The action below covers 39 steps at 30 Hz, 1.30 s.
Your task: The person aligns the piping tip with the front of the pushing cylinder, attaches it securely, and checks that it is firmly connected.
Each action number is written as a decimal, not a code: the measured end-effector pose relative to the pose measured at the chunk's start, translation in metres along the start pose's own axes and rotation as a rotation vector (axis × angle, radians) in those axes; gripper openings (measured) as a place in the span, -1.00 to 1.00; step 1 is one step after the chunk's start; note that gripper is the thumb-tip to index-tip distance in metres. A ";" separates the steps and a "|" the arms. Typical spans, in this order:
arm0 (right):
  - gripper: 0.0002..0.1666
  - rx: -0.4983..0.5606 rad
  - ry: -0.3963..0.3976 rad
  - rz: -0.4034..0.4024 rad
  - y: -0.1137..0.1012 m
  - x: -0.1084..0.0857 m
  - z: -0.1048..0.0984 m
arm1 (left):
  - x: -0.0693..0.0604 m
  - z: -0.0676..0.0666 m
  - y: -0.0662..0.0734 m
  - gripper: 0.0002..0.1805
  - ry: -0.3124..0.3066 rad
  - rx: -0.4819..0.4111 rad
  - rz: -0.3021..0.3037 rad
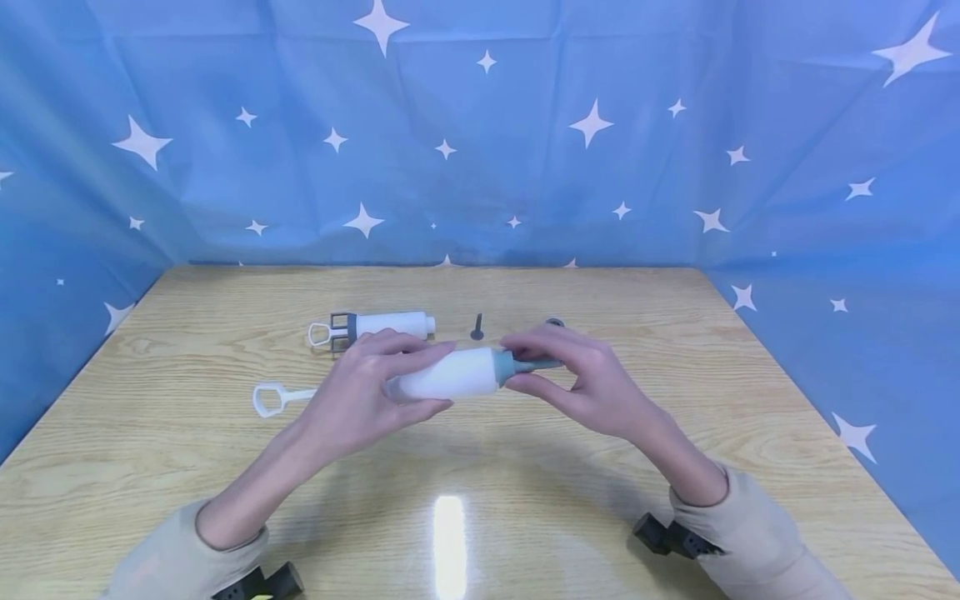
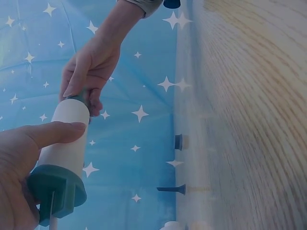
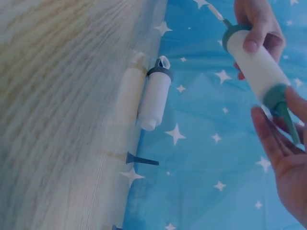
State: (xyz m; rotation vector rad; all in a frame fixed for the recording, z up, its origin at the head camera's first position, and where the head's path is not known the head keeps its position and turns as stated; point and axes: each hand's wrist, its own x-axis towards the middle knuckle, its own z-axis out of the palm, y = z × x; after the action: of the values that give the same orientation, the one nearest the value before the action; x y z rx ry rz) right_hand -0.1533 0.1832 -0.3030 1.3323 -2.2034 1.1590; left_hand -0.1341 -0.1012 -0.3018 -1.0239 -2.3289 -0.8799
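Observation:
A white-barrelled icing syringe [image 1: 459, 373] with teal ends is held level above the table, between both hands. My left hand [image 1: 375, 375] grips its barrel, with the thumb along the near side. In the left wrist view, a teal collar [image 2: 57, 191] shows at the barrel's rear. The white plunger's loop handle [image 1: 268, 400] sticks out to the left behind that hand. At the other end my right hand [image 1: 585, 379] pinches the teal nozzle cap [image 3: 276, 96] between thumb and fingers. Its narrow spout [image 3: 289, 124] points toward the right palm. Part of the cap is hidden by the fingers.
Behind the left hand lies a second syringe [image 1: 393, 323] with a dark grey collar and white loop handle. A dark nozzle [image 1: 477, 327] stands on the wooden table [image 1: 225, 333]. Beyond the right hand is a small dark round piece [image 1: 555, 322]. Blue star-patterned cloth surrounds the table.

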 end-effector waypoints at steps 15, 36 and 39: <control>-0.42 -0.008 -0.031 -0.036 0.000 0.001 0.000 | -0.001 0.000 -0.001 -0.42 0.011 0.014 -0.003; -0.70 0.022 0.033 -0.026 0.000 0.000 0.004 | -0.001 0.002 -0.001 -0.40 -0.005 0.013 0.024; -0.65 0.015 0.013 -0.037 0.001 0.000 0.003 | -0.001 0.002 -0.001 -0.40 -0.005 0.014 0.014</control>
State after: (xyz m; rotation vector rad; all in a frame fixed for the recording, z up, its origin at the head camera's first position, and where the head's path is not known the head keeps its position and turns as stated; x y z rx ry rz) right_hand -0.1538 0.1812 -0.3051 1.3619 -2.1561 1.1695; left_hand -0.1345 -0.1010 -0.3042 -1.0366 -2.3254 -0.8559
